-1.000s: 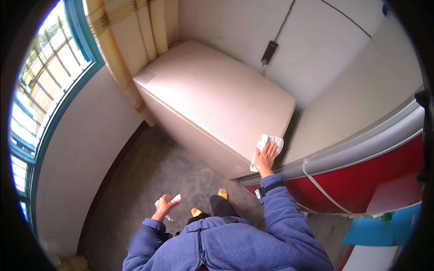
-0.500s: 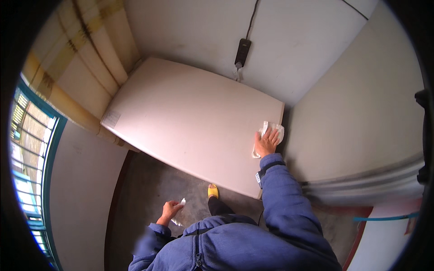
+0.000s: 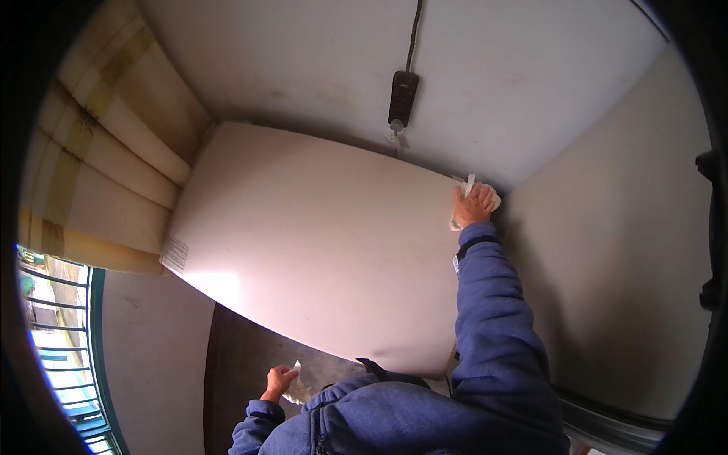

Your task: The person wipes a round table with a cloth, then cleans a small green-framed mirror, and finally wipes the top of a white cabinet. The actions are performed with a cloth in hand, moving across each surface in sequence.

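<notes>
My right hand (image 3: 476,205) is at the far right corner of a broad, pale pinkish top (image 3: 318,235). Its fingers lie over a crumpled white cloth (image 3: 456,222), thin like a wipe, pressing it against the corner. Part of the cloth sticks out beyond the fingers. Low on the left, away from the top, my left hand (image 3: 280,381) is closed in a pinch on a small crumpled whitish piece (image 3: 297,390). Whether that piece is paper or thin plastic, I cannot tell.
A black power strip (image 3: 403,98) with a plug in it hangs on the wall behind the top. Cream curtains (image 3: 114,174) touch its left end, beside a barred window (image 3: 64,356). A grey upright panel (image 3: 614,250) stands close on the right.
My right hand has slid the cloth away from me to the far right corner. My left hand still pinches the whitish piece, now a little lower. The view has shifted and turned.
</notes>
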### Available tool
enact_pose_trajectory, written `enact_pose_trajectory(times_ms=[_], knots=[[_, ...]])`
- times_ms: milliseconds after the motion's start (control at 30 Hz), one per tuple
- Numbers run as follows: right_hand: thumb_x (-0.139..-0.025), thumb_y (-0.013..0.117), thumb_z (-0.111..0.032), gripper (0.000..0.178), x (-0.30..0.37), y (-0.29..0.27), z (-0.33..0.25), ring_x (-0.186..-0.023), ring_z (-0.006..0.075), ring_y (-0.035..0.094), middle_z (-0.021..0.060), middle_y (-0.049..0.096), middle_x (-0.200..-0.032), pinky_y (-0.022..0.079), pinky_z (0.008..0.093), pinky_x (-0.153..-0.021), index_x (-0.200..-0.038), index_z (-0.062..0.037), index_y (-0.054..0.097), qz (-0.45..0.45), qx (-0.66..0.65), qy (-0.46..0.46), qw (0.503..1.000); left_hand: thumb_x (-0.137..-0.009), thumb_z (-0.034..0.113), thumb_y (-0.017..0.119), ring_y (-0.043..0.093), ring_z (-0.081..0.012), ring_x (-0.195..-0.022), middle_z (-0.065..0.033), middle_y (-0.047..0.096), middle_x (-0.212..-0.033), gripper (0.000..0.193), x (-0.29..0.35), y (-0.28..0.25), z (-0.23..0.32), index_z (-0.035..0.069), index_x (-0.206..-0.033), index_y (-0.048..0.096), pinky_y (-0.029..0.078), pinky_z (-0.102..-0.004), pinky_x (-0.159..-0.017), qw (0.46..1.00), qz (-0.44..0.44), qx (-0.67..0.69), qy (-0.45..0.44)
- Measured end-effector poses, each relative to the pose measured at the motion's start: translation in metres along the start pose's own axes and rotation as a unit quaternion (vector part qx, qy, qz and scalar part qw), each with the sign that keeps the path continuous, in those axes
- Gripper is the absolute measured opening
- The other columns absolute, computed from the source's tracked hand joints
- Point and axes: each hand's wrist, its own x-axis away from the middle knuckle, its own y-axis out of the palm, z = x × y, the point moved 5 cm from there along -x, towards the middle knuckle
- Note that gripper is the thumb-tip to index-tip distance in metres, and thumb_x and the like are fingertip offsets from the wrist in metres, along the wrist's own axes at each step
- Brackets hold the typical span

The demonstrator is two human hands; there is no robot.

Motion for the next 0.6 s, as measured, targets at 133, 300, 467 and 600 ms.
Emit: enact_pose_trajectory(times_ms=[133, 300, 467, 600], knots=[[-0.093, 0.043, -0.052, 0.071, 0.007, -0.012, 0.008, -0.143, 0.0377, 0.02, 0.0234, 0.029, -0.152, 0.013, 0.0533, -0.115, -0.143, -0.0025, 0.035, 0.012, -0.008, -0.056, 0.998, -0.071, 0.032, 0.079, 0.07, -0.0232, -0.078, -0.0153, 0.072, -0.084, 0.039, -0.004, -0.022, 0.005, 0.0, -0.092, 0.073, 0.055, -0.0353, -0.072, 1.0, -0.007, -0.009, 0.014], [-0.094, 0.046, -0.044, 0.06, 0.06, -0.022, 0.015, -0.139, 0.0367, 0.03, 0.0208, 0.038, -0.147, 0.022, 0.0543, -0.112, -0.138, -0.0034, 0.039, 0.055, 0.02, -0.064, 0.996, -0.071, 0.034, 0.077, 0.071, -0.0252, -0.082, -0.0164, 0.072, -0.087, 0.042, -0.025, -0.054, -0.004, 0.0, -0.096, 0.073, 0.055, -0.0362, -0.076, 0.997, -0.051, -0.017, 0.051], [-0.095, 0.044, -0.046, 0.063, 0.152, -0.029, 0.025, -0.142, 0.036, 0.025, 0.0219, 0.034, -0.149, 0.02, 0.054, -0.114, -0.141, -0.0022, 0.038, 0.048, 0.005, -0.039, 0.998, -0.071, 0.035, 0.076, 0.071, -0.0258, -0.084, -0.0157, 0.073, -0.088, 0.042, -0.059, -0.095, -0.011, 0.001, -0.096, 0.073, 0.055, -0.0361, -0.077, 0.991, -0.078, -0.055, 0.095], [-0.096, 0.044, -0.045, 0.064, 0.257, -0.038, 0.038, -0.142, 0.0366, 0.024, 0.022, 0.033, -0.15, 0.019, 0.0545, -0.114, -0.141, -0.0003, 0.037, 0.043, 0.011, -0.028, 0.999, -0.07, 0.032, 0.078, 0.07, -0.0223, -0.079, -0.013, 0.073, -0.085, 0.038, -0.073, -0.123, -0.044, 0.002, -0.094, 0.074, 0.055, -0.0346, -0.073, 0.989, -0.083, -0.073, 0.097]])
